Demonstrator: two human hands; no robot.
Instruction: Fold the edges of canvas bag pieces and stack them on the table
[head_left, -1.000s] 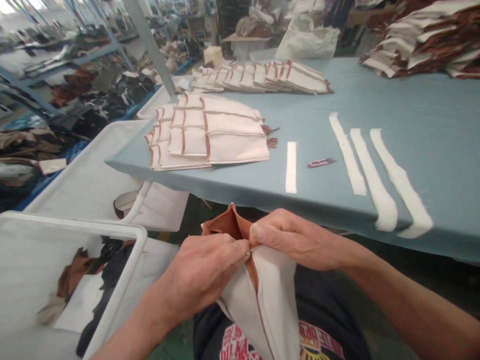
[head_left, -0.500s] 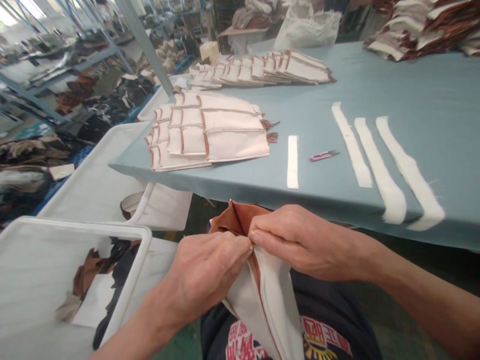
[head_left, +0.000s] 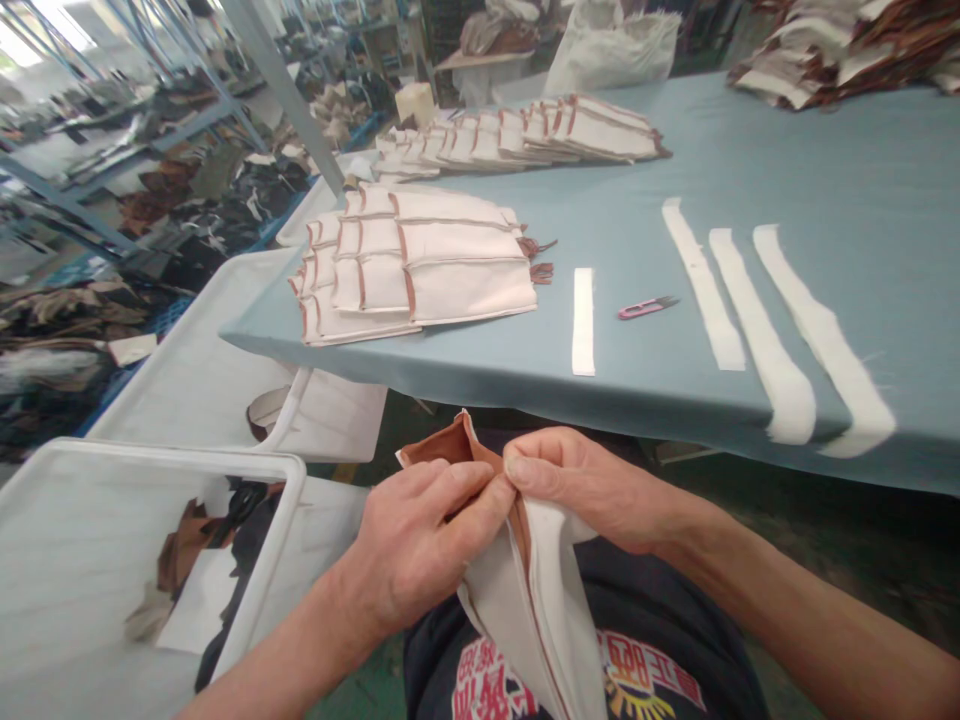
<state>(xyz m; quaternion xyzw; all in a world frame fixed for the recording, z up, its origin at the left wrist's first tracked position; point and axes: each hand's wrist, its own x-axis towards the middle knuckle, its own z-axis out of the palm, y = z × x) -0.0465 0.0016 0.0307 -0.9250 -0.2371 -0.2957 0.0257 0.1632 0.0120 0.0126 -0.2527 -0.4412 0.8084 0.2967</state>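
Note:
In front of my body, a fabric piece (head_left: 551, 590), cream outside and brown inside, hangs between my two hands. My left hand (head_left: 435, 530) pinches its folded upper edge. Close against it, my right hand (head_left: 581, 485) grips the same edge from the other side, the fingertips nearly meeting. Brown lining shows in the opening beyond the hands and in the seam running down below them. The lower end rests over a dark printed garment (head_left: 675, 620). Whatever lies right under the fingertips is hidden.
A blue-covered table (head_left: 637, 240) bears stacked cream pieces (head_left: 465, 245), a short white strip (head_left: 583, 320), pink thread snips (head_left: 646, 308) and several longer strips (head_left: 761, 330). More pieces (head_left: 517, 135) lie behind. White bins (head_left: 300, 500) with scraps stand at the left.
My fingers have shifted their pinch on the edge, and the right thumb shows more now. The brown opening has swung a little to the left.

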